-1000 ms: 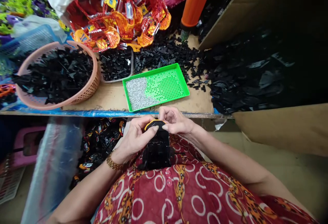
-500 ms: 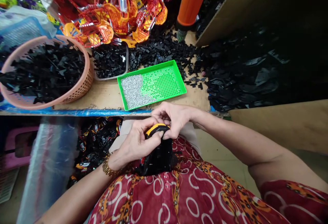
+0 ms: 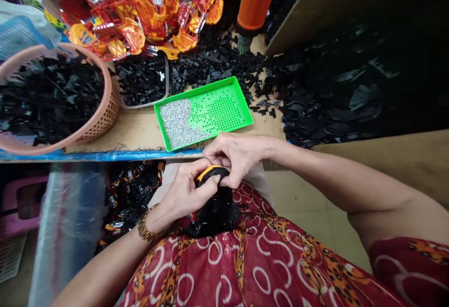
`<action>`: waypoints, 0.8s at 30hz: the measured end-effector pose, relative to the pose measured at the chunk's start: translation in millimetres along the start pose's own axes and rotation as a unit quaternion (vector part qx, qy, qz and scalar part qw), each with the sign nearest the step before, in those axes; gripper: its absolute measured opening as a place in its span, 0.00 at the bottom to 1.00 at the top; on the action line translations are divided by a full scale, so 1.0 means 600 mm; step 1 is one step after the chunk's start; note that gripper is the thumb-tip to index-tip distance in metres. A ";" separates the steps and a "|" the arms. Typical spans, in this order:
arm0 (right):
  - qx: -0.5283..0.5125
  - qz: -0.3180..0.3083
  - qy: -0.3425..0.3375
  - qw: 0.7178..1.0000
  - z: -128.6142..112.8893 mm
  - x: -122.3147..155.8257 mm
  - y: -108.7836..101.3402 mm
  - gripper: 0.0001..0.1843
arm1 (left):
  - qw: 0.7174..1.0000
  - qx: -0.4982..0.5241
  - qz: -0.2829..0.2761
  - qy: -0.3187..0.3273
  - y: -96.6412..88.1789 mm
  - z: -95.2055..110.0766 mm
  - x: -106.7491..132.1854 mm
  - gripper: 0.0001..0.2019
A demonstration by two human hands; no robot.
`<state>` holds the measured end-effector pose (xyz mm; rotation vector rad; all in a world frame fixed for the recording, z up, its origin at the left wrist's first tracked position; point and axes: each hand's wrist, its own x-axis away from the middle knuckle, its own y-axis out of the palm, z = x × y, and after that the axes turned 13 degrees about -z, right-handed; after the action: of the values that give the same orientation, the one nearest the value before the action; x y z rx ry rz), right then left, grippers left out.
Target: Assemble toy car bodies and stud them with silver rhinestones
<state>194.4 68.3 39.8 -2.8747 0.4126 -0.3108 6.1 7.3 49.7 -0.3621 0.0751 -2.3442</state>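
Against my lap I hold a black plastic toy body (image 3: 214, 211) with a yellow-orange edge at its far end. My left hand (image 3: 191, 183) is closed on its left side, thumb pressed on the black part just below the yellow edge. My right hand (image 3: 233, 157) pinches the far right end with thumb and fingers, close to the left fingertips. Whether a small part sits between the right fingertips is hidden. Just beyond the hands lies a green perforated tray (image 3: 247, 122), with many small silver screws (image 3: 178, 122) heaped at its left.
A pink basket (image 3: 110, 105) of black parts and a clear tub (image 3: 140, 106) of smaller ones stand left on the bench. Red and orange toy parts (image 3: 147, 12) pile up behind. An orange power screwdriver (image 3: 257, 3) hangs tip down. Loose black pieces (image 3: 315, 105) cover the right.
The view has shifted slightly, so the bench items sit a bit further left. Both hands keep nearly the same grip on the toy body.
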 end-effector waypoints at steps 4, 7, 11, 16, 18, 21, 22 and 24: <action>-0.024 0.043 -0.031 0.998 0.013 -0.001 0.012 0.18 | 1.000 0.000 -0.002 0.001 0.010 0.003 0.007 0.05; -0.051 0.044 -0.034 0.997 0.023 -0.004 0.023 0.19 | 1.000 0.004 -0.017 0.000 0.011 0.000 0.009 0.05; -0.095 0.048 -0.030 0.994 0.034 -0.007 0.027 0.17 | 1.000 0.009 -0.005 -0.004 0.006 -0.005 0.006 0.06; -0.189 0.043 0.000 0.981 0.044 0.004 0.022 0.16 | 0.994 0.100 0.010 -0.040 0.000 -0.025 0.003 0.13; -0.222 0.039 0.015 0.974 0.045 0.012 0.023 0.17 | 0.986 0.152 0.018 -0.066 -0.001 -0.034 0.006 0.15; -0.234 0.070 0.014 0.970 0.048 0.014 0.033 0.16 | 0.979 0.184 0.025 -0.081 0.000 -0.039 0.011 0.17; -0.241 0.084 0.008 0.967 0.049 0.012 0.039 0.15 | 0.980 0.181 0.024 -0.077 0.002 -0.038 0.012 0.18; -0.278 0.109 -0.005 0.954 0.055 0.005 0.054 0.16 | 0.982 0.173 0.018 -0.071 0.005 -0.032 0.014 0.18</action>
<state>196.7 43.5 0.8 -3.3165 0.9423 -0.1585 -3.0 -1.7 32.8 -0.3499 -0.3862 -2.2336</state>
